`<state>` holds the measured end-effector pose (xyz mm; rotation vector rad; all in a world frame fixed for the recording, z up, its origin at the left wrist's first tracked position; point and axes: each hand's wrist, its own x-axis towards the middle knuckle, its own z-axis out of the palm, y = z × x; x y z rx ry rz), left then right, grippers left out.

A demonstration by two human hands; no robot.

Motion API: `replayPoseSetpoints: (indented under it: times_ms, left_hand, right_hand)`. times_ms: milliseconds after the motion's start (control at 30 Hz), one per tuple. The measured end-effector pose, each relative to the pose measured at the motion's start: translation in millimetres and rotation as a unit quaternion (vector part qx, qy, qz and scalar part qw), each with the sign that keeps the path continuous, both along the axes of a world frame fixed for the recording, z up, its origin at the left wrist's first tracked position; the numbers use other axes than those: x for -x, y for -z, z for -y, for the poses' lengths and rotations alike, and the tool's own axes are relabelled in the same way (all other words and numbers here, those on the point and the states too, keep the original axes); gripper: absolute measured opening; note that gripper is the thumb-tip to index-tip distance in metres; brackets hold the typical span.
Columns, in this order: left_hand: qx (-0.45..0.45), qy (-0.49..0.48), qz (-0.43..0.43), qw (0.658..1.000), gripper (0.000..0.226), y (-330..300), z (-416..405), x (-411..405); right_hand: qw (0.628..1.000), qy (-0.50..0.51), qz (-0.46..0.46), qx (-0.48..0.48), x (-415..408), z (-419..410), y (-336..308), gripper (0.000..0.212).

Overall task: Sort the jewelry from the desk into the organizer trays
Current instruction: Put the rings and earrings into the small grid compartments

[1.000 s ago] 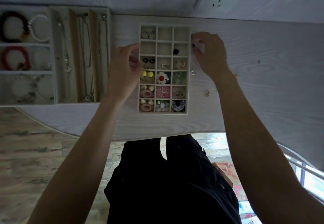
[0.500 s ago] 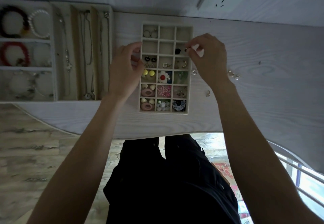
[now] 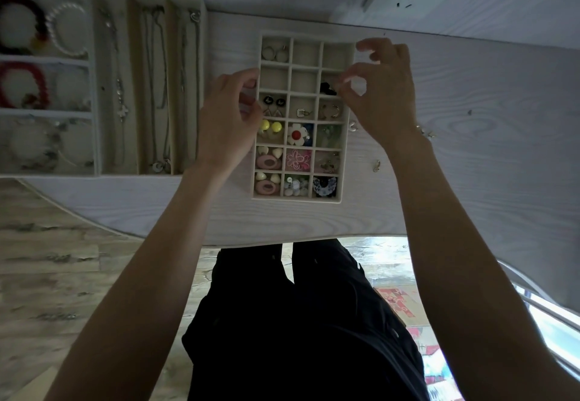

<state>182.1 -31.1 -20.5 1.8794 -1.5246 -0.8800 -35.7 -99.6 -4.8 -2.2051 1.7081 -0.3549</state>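
The right hand (image 3: 381,93) hangs over the right edge of the beige grid tray with many small square compartments (image 3: 351,93), its thumb and forefinger pinched together at a small black earring piece (image 3: 328,88) in the right column, second compartment from the top; whether the fingers really hold something or only touch it is too small to tell. The left hand (image 3: 230,121) rests at the tray's left wall with the fingers curled (it seems to steady the tray, perhaps pinching something, I cannot tell). The risk, in my judgement, is that such a tiny piece slips from the pinch and bounces into a neighbour compartment or off the pale wood-grain tabletop (image 3: 486,118), since the compartment walls are low. The right wrist could also sweep the small silver earrings lying loose on the tabletop (image 3: 425,132) just beside it. Compared with half a second ago, the right hand's fingertips have moved slightly inward over that compartment, while the left hand and the tray have stayed in place.
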Motion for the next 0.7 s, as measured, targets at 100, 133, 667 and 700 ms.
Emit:
replayPoseSetpoints:
  times_ms: [100, 133, 667, 700]
  left_hand:
    - [0.004, 0.002, 0.004, 1.0, 0.039, -0.7, -0.4, 0.3]
    - [0.006, 0.003, 0.006, 1.0, 0.039, -1.0, -0.5, 0.3]
    - [0.004, 0.006, 0.006, 1.0, 0.039, 1.8, -0.2, -0.5]
    - [0.004, 0.005, 0.008, 1.0, 0.039, 2.2, 0.0, -0.7]
  right_hand:
    - [0.999, -0.003, -0.029, -0.022, -3.6, 6.4, -0.7, 0.017]
    - [0.999, -0.002, -0.045, -0.028, -4.5, 8.3, -1.4, 0.016]
    - [0.999, -0.014, -0.044, -0.028, -10.9, 7.8, -2.4, 0.017]
    - [0.998, -0.014, -0.058, -0.037, -11.2, 9.2, -2.7, 0.015]
